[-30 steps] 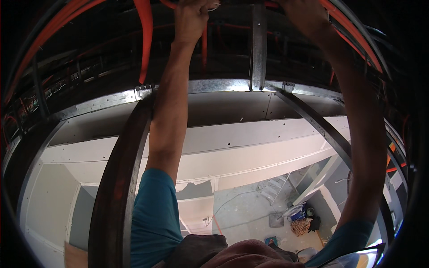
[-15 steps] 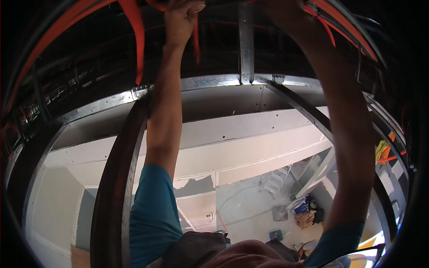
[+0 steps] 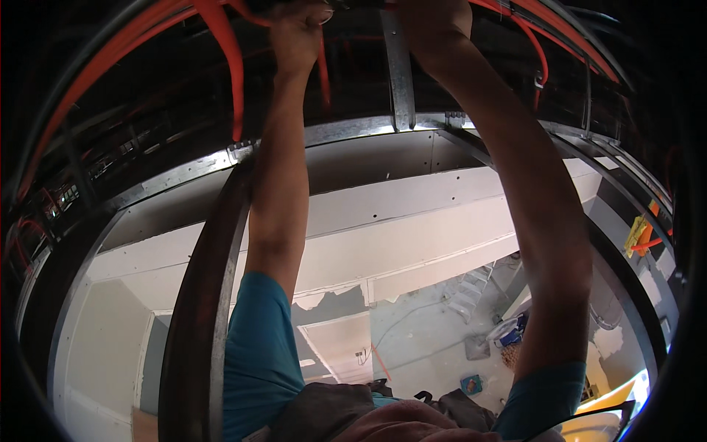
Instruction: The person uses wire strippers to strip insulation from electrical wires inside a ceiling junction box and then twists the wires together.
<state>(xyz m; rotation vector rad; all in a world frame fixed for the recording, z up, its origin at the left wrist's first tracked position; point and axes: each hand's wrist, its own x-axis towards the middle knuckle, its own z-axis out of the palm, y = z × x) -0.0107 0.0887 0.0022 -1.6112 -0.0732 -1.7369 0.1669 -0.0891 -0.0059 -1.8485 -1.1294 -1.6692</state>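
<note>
Both my arms reach up into the dark space above a metal ceiling frame. At the top edge my left hand [image 3: 297, 35] is closed, its fingers curled and partly cut off. Something dark shows beside its fingertips; what it grips cannot be made out. An orange flexible conduit [image 3: 259, 16] runs up to that hand, and another orange length [image 3: 324, 72] hangs just below it. My right hand [image 3: 436, 23] is raised to the right of it, in shadow, its fingers hidden. Between my arms a galvanized metal strip [image 3: 398, 74] hangs down to the cross channel [image 3: 346, 132].
Dark metal channels [image 3: 197, 295] flank my arms. More orange conduits [image 3: 227, 59] curve overhead at left and right. Below are white plasterboard panels [image 3: 420, 214], a stepladder [image 3: 470, 291] and a blue bag [image 3: 511, 331] on the floor. A yellow and orange item [image 3: 639, 230] hangs at right.
My right arm has swung left and its hand has come closer to my left hand. My left hand stays raised at nearly the same spot. The view has shifted slightly.
</note>
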